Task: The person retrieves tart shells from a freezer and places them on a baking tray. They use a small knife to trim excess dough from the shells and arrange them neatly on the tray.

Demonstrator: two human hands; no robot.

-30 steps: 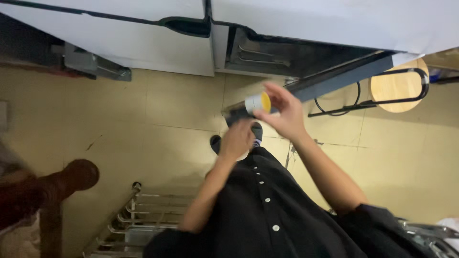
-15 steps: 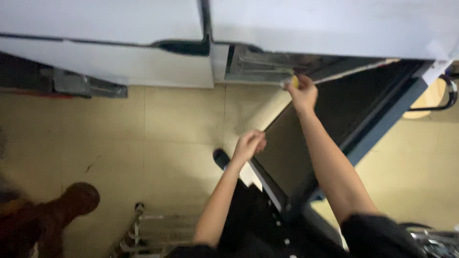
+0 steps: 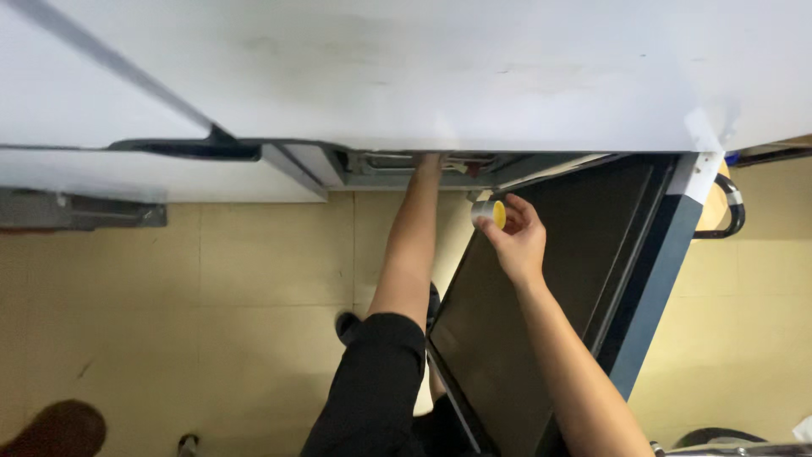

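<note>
A small round container with a yellow end point(image 3: 490, 213) is held in the right hand point(image 3: 516, 241) over an open dark door panel point(image 3: 541, 313); the left hand point(image 3: 429, 161) is reached into the grey recess point(image 3: 423, 162) under the white countertop point(image 3: 406, 76).

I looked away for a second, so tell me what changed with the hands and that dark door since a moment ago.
The dark door has swung open. The left hand went from near the body up into the opening under the white countertop. The right hand stayed closed on the small yellow-capped container. The tiled floor looks the same.
</note>
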